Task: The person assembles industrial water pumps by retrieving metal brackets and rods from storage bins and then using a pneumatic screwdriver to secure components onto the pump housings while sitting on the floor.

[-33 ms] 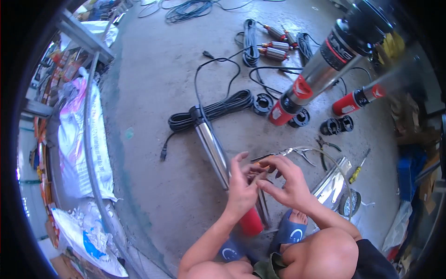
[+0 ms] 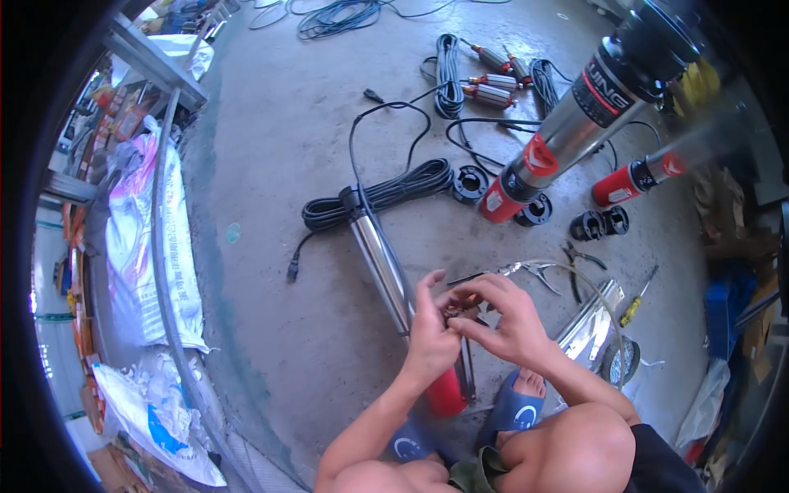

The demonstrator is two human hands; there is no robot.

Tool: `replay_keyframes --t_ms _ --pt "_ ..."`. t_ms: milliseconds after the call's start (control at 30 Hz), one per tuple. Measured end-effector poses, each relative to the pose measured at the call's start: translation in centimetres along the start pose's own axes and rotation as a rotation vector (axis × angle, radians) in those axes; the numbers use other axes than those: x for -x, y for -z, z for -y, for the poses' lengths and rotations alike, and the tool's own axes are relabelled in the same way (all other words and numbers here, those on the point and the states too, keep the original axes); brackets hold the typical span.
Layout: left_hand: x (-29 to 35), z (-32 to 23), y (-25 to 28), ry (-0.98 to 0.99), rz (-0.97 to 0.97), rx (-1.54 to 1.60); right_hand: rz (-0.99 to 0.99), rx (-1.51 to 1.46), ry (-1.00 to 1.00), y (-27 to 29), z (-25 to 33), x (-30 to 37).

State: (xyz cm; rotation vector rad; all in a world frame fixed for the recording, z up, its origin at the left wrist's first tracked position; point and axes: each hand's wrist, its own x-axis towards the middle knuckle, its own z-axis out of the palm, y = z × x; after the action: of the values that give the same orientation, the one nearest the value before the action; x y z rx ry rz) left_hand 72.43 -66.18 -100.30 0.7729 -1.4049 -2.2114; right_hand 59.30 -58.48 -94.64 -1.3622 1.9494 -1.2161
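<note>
**Both hands pinched around a small part above a steel pump on the floor**

The left hand point(image 2: 429, 333) and the right hand point(image 2: 503, 322) meet fingertip to fingertip, fingers curled inward and pinching a small dark part point(image 2: 460, 311) between them; what the part is cannot be told, as the fingers cover most of it. Set against the earlier frame, taken at the same instant, nothing differs: hands, part and everything around them sit in the same places.

Directly beneath the hands lies a slim stainless submersible pump point(image 2: 380, 264) on the concrete floor point(image 2: 271, 164), its red end point(image 2: 445, 393) near the person's blue sandals point(image 2: 511, 409) and its black top end touching a coiled black cable point(image 2: 386, 193). The person squats, bare knee point(image 2: 588, 448) at the lower edge.

Just right of the hands lie pliers point(image 2: 534, 269) and, further right, a yellow-handled screwdriver point(image 2: 634, 302) beside a shiny metal sheet point(image 2: 590, 322). Beyond these stands a larger pump body point(image 2: 575, 123), steel with a red base and black top, tilted in the fisheye view, with black ring-shaped parts point(image 2: 470, 182) by its foot. A smaller red-ended pump point(image 2: 637, 179) lies to its right. Further back are several motor rotors point(image 2: 493, 78) among more cable coils. Along the left, printed sacks point(image 2: 140, 246) lie beside a metal frame point(image 2: 156, 57).
</note>
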Motion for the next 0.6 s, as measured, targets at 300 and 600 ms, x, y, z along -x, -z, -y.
replay_keyframes --t_ms 300,600 --pt "1.9 0.2 1.1 0.248 0.088 -0.204 0.267 -0.108 -0.177 0.3 -3.4 1.4" --pt "-0.1 -0.9 -1.2 0.077 -0.031 -0.205 0.256 -0.245 -0.396 1.9 -3.5 -0.7"
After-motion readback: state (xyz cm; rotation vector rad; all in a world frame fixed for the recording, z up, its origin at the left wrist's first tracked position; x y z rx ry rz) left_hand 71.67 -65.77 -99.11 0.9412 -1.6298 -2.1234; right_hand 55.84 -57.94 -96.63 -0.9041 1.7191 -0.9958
